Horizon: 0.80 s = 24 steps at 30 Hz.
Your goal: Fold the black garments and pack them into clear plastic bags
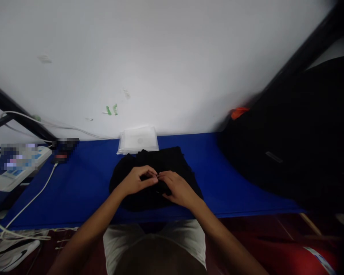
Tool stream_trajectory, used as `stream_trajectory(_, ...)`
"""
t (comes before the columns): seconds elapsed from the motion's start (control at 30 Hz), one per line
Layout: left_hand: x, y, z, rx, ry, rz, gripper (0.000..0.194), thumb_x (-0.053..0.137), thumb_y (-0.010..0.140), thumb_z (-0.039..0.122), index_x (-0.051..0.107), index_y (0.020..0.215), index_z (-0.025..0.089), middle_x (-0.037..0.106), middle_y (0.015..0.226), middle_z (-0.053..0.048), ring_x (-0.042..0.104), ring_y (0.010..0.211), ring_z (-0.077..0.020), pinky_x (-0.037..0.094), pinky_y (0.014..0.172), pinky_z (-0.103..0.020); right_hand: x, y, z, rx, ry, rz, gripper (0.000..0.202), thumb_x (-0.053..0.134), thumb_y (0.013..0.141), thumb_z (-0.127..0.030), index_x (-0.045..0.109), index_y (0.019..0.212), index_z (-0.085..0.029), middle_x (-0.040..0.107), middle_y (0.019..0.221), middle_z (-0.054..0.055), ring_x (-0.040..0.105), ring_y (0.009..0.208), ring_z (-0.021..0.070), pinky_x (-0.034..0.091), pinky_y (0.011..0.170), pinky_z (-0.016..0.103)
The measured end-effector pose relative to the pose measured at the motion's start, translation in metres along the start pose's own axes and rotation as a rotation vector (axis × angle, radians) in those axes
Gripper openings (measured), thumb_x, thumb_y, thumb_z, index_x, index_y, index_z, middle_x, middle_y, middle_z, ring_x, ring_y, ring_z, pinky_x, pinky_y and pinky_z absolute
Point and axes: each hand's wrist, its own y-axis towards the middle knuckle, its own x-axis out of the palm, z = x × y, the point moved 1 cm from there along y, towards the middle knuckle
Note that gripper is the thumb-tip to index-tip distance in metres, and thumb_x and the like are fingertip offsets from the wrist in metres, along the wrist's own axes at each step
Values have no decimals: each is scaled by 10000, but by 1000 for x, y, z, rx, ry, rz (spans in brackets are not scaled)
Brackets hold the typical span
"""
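Observation:
A folded piece of black cloth lies in front of me on the blue surface; its exact kind cannot be made out. Over its middle, my left hand has its thumb and bent fingers drawn together. My right hand comes in from the other side, fingers curled, its thumb lower on the cloth. The fingertips of both hands meet, closed around something small or a bit of the cloth that is too dark to tell. Behind the cloth, flat white packets lie against the wall.
To the left sit a white power strip, a dark device and a white cable. A large black bulky object fills the right side. Dark metal posts stand by the white wall. Below left is a shoe.

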Motion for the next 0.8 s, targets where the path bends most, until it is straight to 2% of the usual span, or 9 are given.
stream_trajectory(0.07, -20, 14, -19, -26, 137, 126, 211, 591, 896, 406, 661, 948, 214, 703, 914, -33, 660, 851, -183, 532, 832, -331, 7, -7, 2, 18, 27, 3, 550, 671, 715, -104, 542, 1241, -202, 615, 1248, 136, 544, 1222, 297, 458, 1015, 496)
stream_trajectory(0.13, -41, 30, -43, 6, 355, 245, 213, 586, 889, 380, 659, 985, 205, 686, 1013, -63, 627, 988, -221, 490, 940, -390, 11, -13, 3, 17, 48, 12, 601, 674, 683, -84, 527, 1255, -195, 593, 1290, 142, 513, 1260, 296, 431, 1042, 496)
stream_trajectory(0.23, -64, 50, -77, -40, 582, 211, 255, 551, 884, 304, 651, 1085, 182, 644, 1172, -112, 564, 1135, -268, 442, 1002, -442, 14, -15, 2, 34, 88, 34, 632, 675, 660, -71, 520, 1261, -191, 592, 1300, 136, 504, 1266, 287, 416, 1053, 488)
stream_trajectory(0.37, -74, 59, -105, -74, 590, 160, 204, 582, 852, 296, 691, 985, 185, 690, 1087, -103, 608, 1046, -262, 469, 960, -428, 14, -14, 2, 58, 133, 56, 615, 685, 660, -82, 529, 1244, -194, 601, 1292, 126, 516, 1244, 274, 416, 1046, 475)
stream_trajectory(0.5, -77, 56, -112, -104, 577, 175, 207, 545, 887, 316, 704, 934, 191, 718, 1022, -85, 632, 980, -235, 488, 913, -384, 13, -14, 3, 76, 148, 54, 614, 681, 663, -84, 528, 1246, -195, 597, 1296, 121, 515, 1239, 272, 418, 1040, 467)
stream_trajectory(0.67, -81, 50, -103, -147, 580, 235, 278, 473, 933, 333, 700, 984, 182, 714, 1044, -110, 645, 966, -253, 494, 858, -384, 10, -15, 3, 91, 182, 58, 627, 659, 669, -95, 522, 1268, -217, 577, 1312, 122, 511, 1242, 274, 409, 1040, 475)
stream_trajectory(0.8, -83, 49, -98, -139, 556, 185, 265, 499, 924, 363, 711, 925, 204, 733, 990, -80, 665, 913, -230, 507, 826, -349, 9, -14, 2, 100, 211, 66, 627, 655, 667, -102, 528, 1268, -224, 578, 1294, 121, 525, 1217, 278, 421, 1023, 476)
